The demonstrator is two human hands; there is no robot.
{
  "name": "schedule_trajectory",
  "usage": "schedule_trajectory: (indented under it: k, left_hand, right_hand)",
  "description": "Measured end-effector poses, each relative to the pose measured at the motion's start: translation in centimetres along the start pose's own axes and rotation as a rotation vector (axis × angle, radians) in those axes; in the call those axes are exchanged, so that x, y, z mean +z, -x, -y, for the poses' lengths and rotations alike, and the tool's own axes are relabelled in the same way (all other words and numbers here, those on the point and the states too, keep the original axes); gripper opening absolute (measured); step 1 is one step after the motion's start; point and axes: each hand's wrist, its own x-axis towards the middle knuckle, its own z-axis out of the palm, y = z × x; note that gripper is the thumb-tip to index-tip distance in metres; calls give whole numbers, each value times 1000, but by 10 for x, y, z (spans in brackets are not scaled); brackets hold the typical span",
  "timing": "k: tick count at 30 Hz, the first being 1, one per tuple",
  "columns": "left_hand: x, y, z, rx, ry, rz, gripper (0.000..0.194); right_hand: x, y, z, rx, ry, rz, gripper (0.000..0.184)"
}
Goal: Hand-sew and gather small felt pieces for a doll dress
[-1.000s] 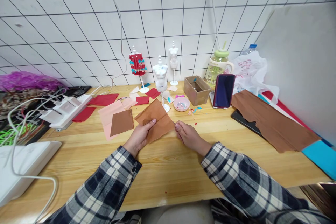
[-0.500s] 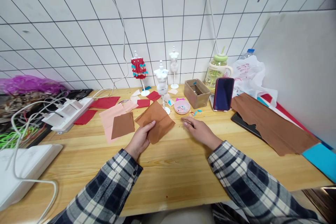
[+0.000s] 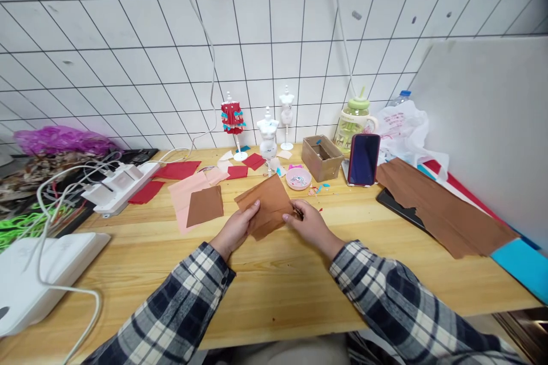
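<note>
Ideally, the left hand (image 3: 234,230), pinching the brown sheet (image 3: 272,197) thumb uppermost, grips lightly to avoid creases while the right hand (image 3: 313,224), pinching its edge, holds it flat.

Both arms are wearing long plaid sleeves: left sleeve (image 3: 171,302), right sleeve (image 3: 398,296). The fabric is displaying navy, grey and off-white checks. Each sleeve is ending in a matching cuff at the wrist. The left cuff (image 3: 212,265) is carrying a small, round, dark button (image 3: 223,280). Both the left hand (image 3: 235,231) and the right hand (image 3: 311,225) are remaining bare.
</note>
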Motion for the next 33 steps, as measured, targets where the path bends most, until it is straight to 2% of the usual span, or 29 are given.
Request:
schedule_trajectory:
  k: [2, 5, 8, 11, 13, 15, 18, 21, 26, 28, 30, 33]
  left_hand:
    - [-2, -1, 0, 10, 1, 11, 31]
    - [-4, -3, -1, 35, -3, -37, 29]
    - [-4, -2, -5, 31, 118, -13, 33]
    - [1, 4, -5, -44, 250, 122, 39]
    - [4, 9, -3, -143, 250, 196, 40]
    - [5, 12, 1, -237, 190, 212, 37]
    - [7, 14, 5, -287, 106, 174, 33]
    - [8, 11, 6, -275, 161, 108, 32]
    - [7, 3, 6, -168, 128, -89, 27]
    - [7, 3, 6, -113, 115, -110, 28]
    - [8, 6, 5, -126, 160, -34, 32]
    - [9, 11, 6, -217, 146, 112, 36]
  right_hand:
    - [-2, -1, -1, 17, -29, 14, 33]
    - [-7, -3, -2, 84, -138, 77, 30]
    - [-8, -3, -1, 118, -239, 65, 34]
    - [-6, -4, 2, 146, -370, 27, 40]
    - [-5, -4, 2, 159, -419, -22, 44]
    - [-5, -4, 2, 171, -425, -32, 44]
    - [-5, -6, -2, 150, -354, 4, 42]
    - [-5, -7, -5, 118, -247, 1, 43]
    - [-9, -7, -6, 155, -144, -37, 38]
    - [-10, -6, -5, 147, -123, -33, 32]
    - [-11, -5, -4, 137, -128, -19, 28]
    - [-11, -4, -3, 153, -186, -4, 29]
